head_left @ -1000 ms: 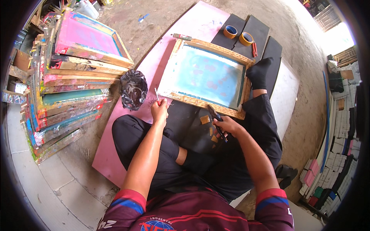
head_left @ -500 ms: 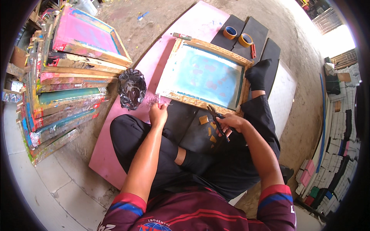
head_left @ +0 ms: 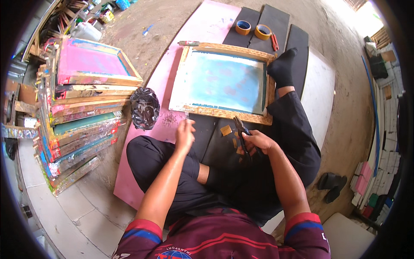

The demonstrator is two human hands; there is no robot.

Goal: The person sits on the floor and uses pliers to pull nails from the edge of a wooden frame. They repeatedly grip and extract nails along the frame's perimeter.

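Observation:
A wooden silk-screen frame (head_left: 224, 115) with blue-stained mesh lies on the boards ahead of me. My right hand (head_left: 261, 141) is wrapped round dark pliers (head_left: 239, 125), their jaws pointing up at the frame's near edge. At the frame's near left corner is my left hand (head_left: 184, 136), its fingers pinched together. A small pale bit shows above those fingertips, too small to name. Pieces of brown tape (head_left: 226, 130) lie on the black board between my hands. Small dark thin bits (head_left: 169, 120) are scattered on the pink board, left of my left hand.
A black plastic bag (head_left: 145, 108) sits open at the left, beside a tall stack of paint-stained screen frames (head_left: 88, 93). Beyond the frame lie two tape rolls (head_left: 262, 31) and a red cutter (head_left: 274, 42). My socked foot (head_left: 282, 69) rests against the frame's right side.
The view has shifted, so the frame and stack appear moved. My left hand has turned and come slightly right and nearer. The pliers stay in my right hand, now more upright.

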